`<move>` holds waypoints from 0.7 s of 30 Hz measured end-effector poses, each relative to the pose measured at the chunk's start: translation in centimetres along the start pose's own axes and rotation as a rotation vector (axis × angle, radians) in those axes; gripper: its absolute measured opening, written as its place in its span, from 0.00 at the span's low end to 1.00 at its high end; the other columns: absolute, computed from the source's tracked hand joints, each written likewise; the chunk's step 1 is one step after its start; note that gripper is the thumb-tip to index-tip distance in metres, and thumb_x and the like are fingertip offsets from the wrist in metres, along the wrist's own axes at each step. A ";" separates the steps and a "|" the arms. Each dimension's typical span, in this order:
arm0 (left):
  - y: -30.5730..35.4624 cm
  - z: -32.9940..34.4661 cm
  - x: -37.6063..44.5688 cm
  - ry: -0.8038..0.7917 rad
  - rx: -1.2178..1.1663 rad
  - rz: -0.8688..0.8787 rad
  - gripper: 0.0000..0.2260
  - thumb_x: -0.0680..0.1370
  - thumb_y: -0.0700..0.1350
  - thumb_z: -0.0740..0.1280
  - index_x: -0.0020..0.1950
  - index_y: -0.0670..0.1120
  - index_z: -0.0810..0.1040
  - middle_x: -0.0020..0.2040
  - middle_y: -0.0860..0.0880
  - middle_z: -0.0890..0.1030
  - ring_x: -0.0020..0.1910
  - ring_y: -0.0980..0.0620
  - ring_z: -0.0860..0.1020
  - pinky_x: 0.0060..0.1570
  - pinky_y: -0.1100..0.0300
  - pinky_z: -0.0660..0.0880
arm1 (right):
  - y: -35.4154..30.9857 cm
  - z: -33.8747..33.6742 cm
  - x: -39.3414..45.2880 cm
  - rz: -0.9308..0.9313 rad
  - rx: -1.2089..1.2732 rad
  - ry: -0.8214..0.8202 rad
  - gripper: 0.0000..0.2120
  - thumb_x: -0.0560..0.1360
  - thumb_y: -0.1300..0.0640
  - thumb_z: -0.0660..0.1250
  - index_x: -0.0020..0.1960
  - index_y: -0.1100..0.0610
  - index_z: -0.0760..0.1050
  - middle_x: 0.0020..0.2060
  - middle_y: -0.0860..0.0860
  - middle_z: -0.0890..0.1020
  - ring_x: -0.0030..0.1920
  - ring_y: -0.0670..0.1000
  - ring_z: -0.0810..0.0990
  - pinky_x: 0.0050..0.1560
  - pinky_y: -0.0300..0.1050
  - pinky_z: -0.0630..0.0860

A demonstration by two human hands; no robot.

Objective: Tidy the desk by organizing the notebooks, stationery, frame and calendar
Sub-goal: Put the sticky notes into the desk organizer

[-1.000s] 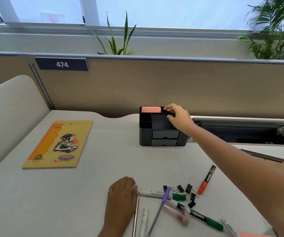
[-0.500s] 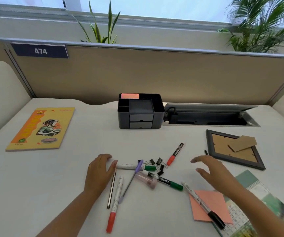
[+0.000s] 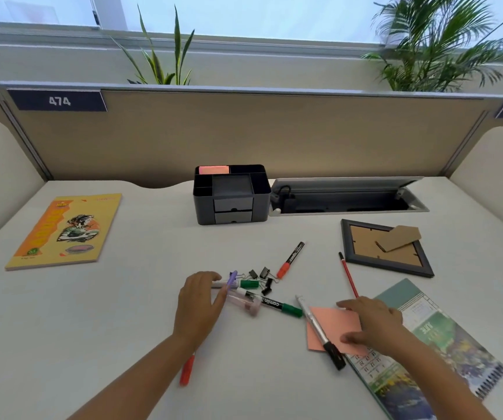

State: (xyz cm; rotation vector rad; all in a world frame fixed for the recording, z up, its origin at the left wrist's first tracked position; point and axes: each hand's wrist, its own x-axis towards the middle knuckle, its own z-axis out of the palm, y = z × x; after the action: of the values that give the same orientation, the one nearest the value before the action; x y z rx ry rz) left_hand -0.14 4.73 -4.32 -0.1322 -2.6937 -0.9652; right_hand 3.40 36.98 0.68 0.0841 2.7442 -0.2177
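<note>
Head view, organiser: a dark desk organiser [image 3: 232, 195] is standing at the back of the white desk [image 3: 123, 313], against the partition; a pink pad [image 3: 213, 169] is sitting in its rear left compartment, and its two small drawers are facing the person.
Head view, cable tray: just right of the organiser an open cable tray [image 3: 347, 197] is lying sunk into the desk, its lid propped up; what is inside is too dark to tell.
Left hand: the left hand [image 3: 198, 301] is lying flat, fingers straight and relaxed, touching the near end of the pen pile and gripping nothing.
Right hand: the right hand [image 3: 371, 322] is resting on a pink sticky note [image 3: 329, 325], fingers spread and slightly bent, seemingly pressing rather than pinching it.
Pen pile: a green-capped marker [image 3: 274, 306], a purple pen [image 3: 231, 279], a pale pink tube [image 3: 245, 304] and several black binder clips [image 3: 262, 277] are lying jumbled together between the hands.
Loose pens: a red-capped marker [image 3: 290, 259] is lying just beyond the clips; a black-capped pen [image 3: 319, 331] is crossing the sticky note; another red marker [image 3: 187, 369] is partly hidden under the left forearm.
Pencil: a red pencil [image 3: 348, 275] is lying between the frame and the note.
Frame: a dark photo frame [image 3: 386, 248] is lying face down at right, stand flap raised.
Calendar: a spiral calendar [image 3: 438, 344] is lying flat under the right wrist.
Notebook: a yellow notebook [image 3: 65, 231] is lying well apart at far left.
</note>
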 end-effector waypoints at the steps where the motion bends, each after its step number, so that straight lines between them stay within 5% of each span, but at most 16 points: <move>1: 0.5 0.1 0.1 -0.006 0.000 0.029 0.22 0.74 0.61 0.53 0.52 0.46 0.76 0.49 0.53 0.77 0.51 0.53 0.72 0.48 0.59 0.66 | -0.2 -0.1 0.0 0.009 -0.001 0.022 0.32 0.69 0.40 0.68 0.69 0.39 0.60 0.67 0.44 0.67 0.69 0.49 0.63 0.68 0.53 0.56; 6: 2.8 0.4 0.5 -0.043 -0.048 0.113 0.20 0.73 0.60 0.54 0.50 0.48 0.75 0.48 0.55 0.76 0.50 0.53 0.71 0.48 0.62 0.66 | -0.5 -0.4 -0.5 0.007 0.092 0.104 0.25 0.69 0.45 0.70 0.62 0.37 0.63 0.53 0.44 0.73 0.60 0.47 0.72 0.67 0.53 0.59; 8: 3.5 0.3 0.5 -0.075 -0.091 0.109 0.19 0.72 0.61 0.53 0.46 0.49 0.74 0.45 0.57 0.75 0.49 0.56 0.69 0.46 0.69 0.64 | -0.4 -1.0 -0.8 -0.030 0.204 0.111 0.18 0.71 0.50 0.69 0.57 0.38 0.66 0.50 0.45 0.74 0.55 0.46 0.74 0.55 0.43 0.69; 12: 4.1 0.5 0.3 -0.141 -0.134 0.120 0.15 0.71 0.63 0.54 0.41 0.52 0.70 0.42 0.57 0.73 0.47 0.56 0.68 0.45 0.69 0.64 | -0.3 -2.7 -1.0 -0.081 0.328 0.108 0.07 0.73 0.54 0.68 0.46 0.44 0.72 0.47 0.45 0.77 0.45 0.43 0.75 0.37 0.36 0.69; 19: 6.5 0.8 0.2 -0.272 -0.293 0.038 0.10 0.75 0.52 0.66 0.53 0.49 0.75 0.50 0.57 0.76 0.53 0.59 0.72 0.50 0.73 0.65 | -1.9 -4.8 -1.4 -0.105 0.774 0.189 0.05 0.73 0.60 0.67 0.45 0.52 0.73 0.44 0.51 0.81 0.44 0.51 0.81 0.41 0.44 0.79; 21: 7.7 0.8 0.3 -0.331 -0.423 -0.030 0.11 0.74 0.51 0.67 0.56 0.51 0.75 0.51 0.58 0.78 0.52 0.62 0.74 0.53 0.68 0.70 | -3.6 -4.7 -1.4 -0.134 0.873 0.173 0.04 0.74 0.61 0.67 0.46 0.55 0.73 0.45 0.54 0.81 0.45 0.53 0.81 0.42 0.45 0.80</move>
State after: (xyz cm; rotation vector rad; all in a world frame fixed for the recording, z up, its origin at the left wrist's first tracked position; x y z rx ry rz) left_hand 0.79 11.19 -0.11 -0.3646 -2.7335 -1.6400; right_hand 2.64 34.14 6.01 0.1543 2.5993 -1.4776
